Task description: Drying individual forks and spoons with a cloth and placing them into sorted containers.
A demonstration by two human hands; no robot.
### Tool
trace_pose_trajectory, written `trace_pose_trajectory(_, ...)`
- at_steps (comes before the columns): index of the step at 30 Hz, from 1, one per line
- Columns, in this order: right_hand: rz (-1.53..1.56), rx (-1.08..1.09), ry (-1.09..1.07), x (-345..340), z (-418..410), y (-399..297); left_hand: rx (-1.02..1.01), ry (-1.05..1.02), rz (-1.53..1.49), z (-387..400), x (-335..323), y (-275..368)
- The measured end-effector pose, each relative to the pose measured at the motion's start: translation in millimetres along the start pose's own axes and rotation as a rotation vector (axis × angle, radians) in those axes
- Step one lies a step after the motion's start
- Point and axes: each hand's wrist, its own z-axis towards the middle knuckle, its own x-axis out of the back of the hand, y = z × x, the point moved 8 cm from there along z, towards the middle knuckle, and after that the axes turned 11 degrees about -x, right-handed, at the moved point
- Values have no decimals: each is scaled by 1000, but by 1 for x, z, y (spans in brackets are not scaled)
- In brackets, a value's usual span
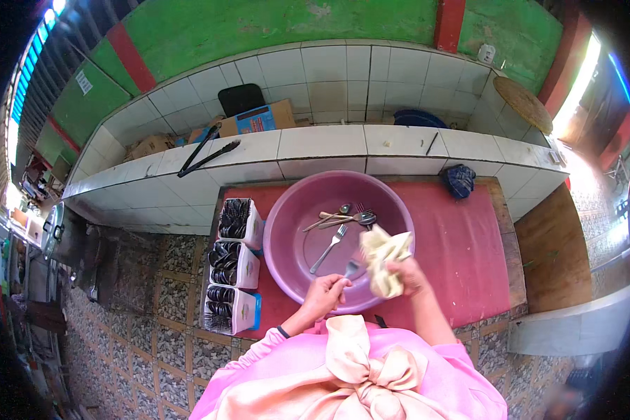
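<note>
My left hand (325,294) grips a metal fork (352,269) by its handle over the near rim of a purple plastic basin (294,252). In my right hand (410,278) is a bunched pale yellow cloth (383,257), held just right of the fork's head; the two look slightly apart. Inside the basin, another fork (329,248) lies by itself near the middle. Beyond it a small pile of spoons (341,217) and forks rests against the far side, partly hidden by the cloth.
Three white plastic containers (249,266) of cutlery line the table's left edge. A dark blue cloth bundle (458,181) sits at the back right of the red-covered table (457,247). Black tongs (205,155) lie on the tiled ledge (320,142) behind, with cardboard boxes (257,119) beyond.
</note>
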Motion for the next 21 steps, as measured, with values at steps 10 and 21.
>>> trace_pose_trajectory(10,-270,31,233,3,24,25,-73,-72,240,-1,-9,-4)
trace_pose_trajectory(21,-200,303,533,55,-2,-33,-40,-68,241,-6,4,-4)
